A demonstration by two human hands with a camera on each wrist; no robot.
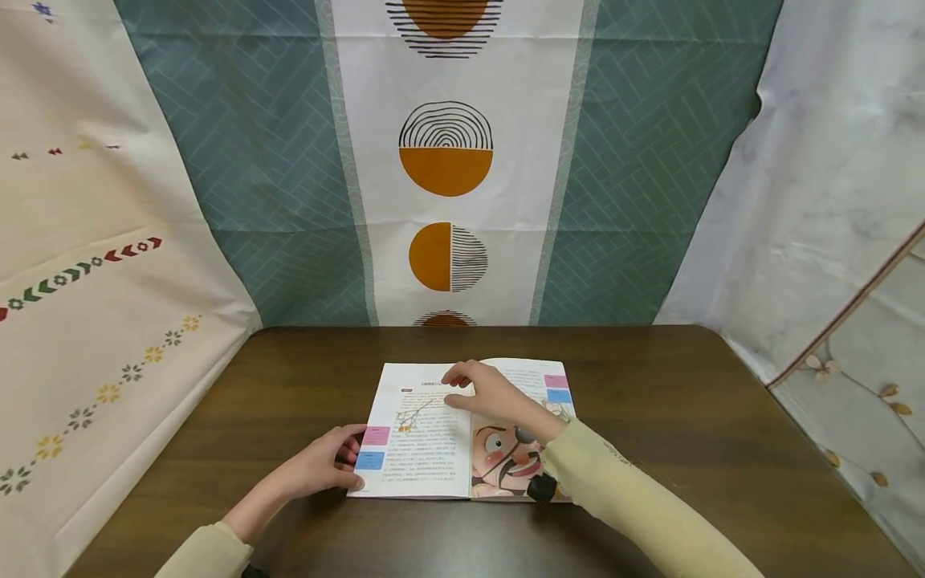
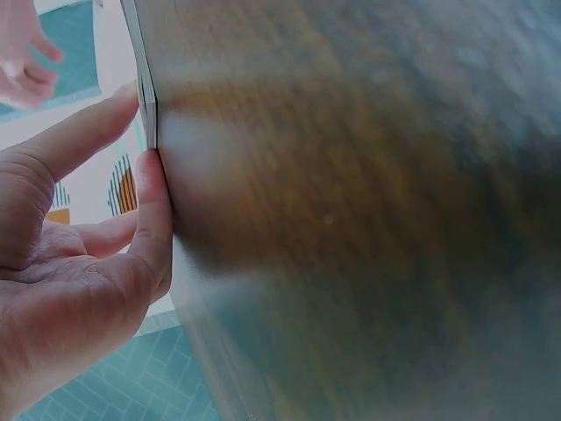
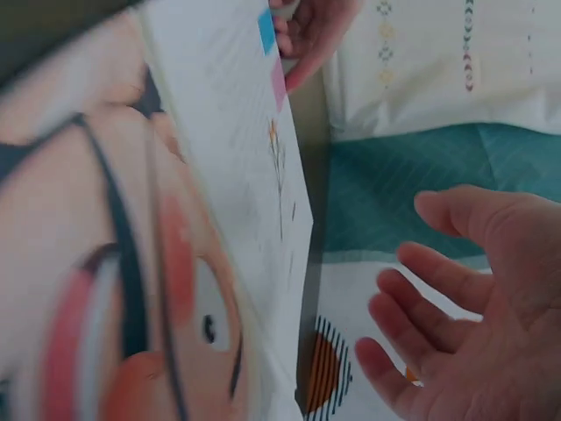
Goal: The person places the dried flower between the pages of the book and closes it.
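An open book [image 1: 426, 449] lies flat on the dark wooden table [image 1: 686, 417]. Its left page carries text and its lower right page a cartoon face [image 1: 506, 461]. Pink and blue tabs [image 1: 372, 448] stick out at the left edge. My left hand [image 1: 350, 464] rests beside them, fingertips touching that edge. In the left wrist view, the left hand [image 2: 131, 132] has its thumb and a finger against the thin book edge [image 2: 147, 79]. My right hand [image 1: 462, 389] is over the top middle of the pages, fingers relaxed. The right wrist view shows this right hand [image 3: 421, 272] with its palm open, holding nothing, beside the page [image 3: 219, 175].
A teal and white cloth with orange circles [image 1: 446, 160] hangs behind the table. A cream patterned cloth [image 1: 94, 321] drapes the left side and a white one [image 1: 831, 201] the right. Bare tabletop [image 2: 368, 219] surrounds the book.
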